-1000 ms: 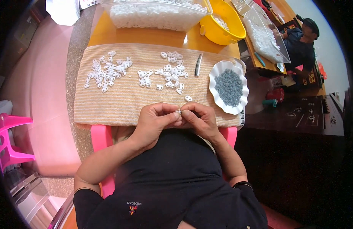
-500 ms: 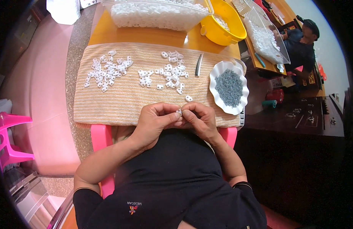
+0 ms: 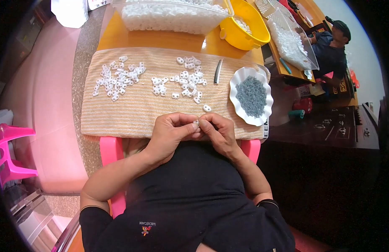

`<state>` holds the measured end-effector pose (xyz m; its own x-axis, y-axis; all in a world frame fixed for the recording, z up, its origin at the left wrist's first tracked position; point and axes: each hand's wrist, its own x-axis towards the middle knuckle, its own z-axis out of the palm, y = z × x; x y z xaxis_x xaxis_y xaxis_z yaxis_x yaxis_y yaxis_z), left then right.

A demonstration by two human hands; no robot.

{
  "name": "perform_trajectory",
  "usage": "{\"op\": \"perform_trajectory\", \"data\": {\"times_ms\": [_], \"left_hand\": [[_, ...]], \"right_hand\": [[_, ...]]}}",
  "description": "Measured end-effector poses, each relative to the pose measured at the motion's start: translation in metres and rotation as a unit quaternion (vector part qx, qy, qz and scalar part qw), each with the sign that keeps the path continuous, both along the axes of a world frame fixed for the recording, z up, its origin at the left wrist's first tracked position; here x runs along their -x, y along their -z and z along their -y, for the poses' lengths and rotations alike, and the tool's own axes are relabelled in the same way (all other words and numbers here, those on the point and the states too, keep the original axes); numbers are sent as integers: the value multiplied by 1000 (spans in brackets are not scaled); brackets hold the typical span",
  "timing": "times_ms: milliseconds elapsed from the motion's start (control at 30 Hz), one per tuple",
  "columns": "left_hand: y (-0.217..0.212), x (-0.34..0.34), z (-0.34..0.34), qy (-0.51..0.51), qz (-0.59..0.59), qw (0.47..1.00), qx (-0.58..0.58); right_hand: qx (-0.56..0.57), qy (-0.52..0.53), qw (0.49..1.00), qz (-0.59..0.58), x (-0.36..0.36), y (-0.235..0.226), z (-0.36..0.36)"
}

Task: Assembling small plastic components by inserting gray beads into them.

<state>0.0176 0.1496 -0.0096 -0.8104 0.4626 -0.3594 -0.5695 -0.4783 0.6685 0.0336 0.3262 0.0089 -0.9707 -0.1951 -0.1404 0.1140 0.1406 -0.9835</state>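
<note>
At the towel's near edge my left hand [image 3: 172,132] and my right hand [image 3: 220,133] meet, thumbs and fingertips pinched together. Between them is a small white plastic piece [image 3: 197,122], mostly covered by the fingers. Just beyond the right fingertips lies a single white oval piece with two holes [image 3: 207,108]. Similar white two-holed pieces form a pile [image 3: 118,79] at left and a looser group [image 3: 189,80] in the middle. On the right, a white wavy-rimmed dish [image 3: 234,102] holds many small grey pieces. A slim dark-and-silver tool [image 3: 218,71] lies left of the dish.
A striped beige towel [image 3: 127,117] covers the near tabletop. Behind it stand a clear bin [image 3: 173,26] of white pieces and a yellow basin [image 3: 247,40]. Farther right, another clear bin [image 3: 293,50] stands near a seated person [image 3: 332,54]. A pink stool [image 3: 13,168] is at left.
Both hands stay together on the small white piece, with only a slight shift of the fingers. The things on the towel lie as before.
</note>
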Motion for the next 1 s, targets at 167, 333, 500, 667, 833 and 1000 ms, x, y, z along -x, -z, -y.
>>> {"op": "perform_trajectory", "data": {"times_ms": [167, 333, 500, 667, 833, 1000], "left_hand": [[-2, 2, 1, 1, 13, 1000, -12], [-3, 2, 2, 4, 19, 1000, -14], [-2, 2, 3, 6, 21, 1000, -19], [-2, 2, 3, 8, 17, 1000, -20], [-2, 2, 3, 7, 15, 1000, -21], [1, 1, 2, 11, 6, 1000, -22]], "right_hand": [[70, 7, 997, 34, 0, 1, -2], [133, 3, 989, 58, 0, 7, -8], [122, 14, 990, 73, -1, 8, -8], [114, 6, 991, 63, -1, 9, -8], [103, -2, 993, 55, 0, 8, -8], [88, -1, 995, 44, -1, 7, -7]]}}
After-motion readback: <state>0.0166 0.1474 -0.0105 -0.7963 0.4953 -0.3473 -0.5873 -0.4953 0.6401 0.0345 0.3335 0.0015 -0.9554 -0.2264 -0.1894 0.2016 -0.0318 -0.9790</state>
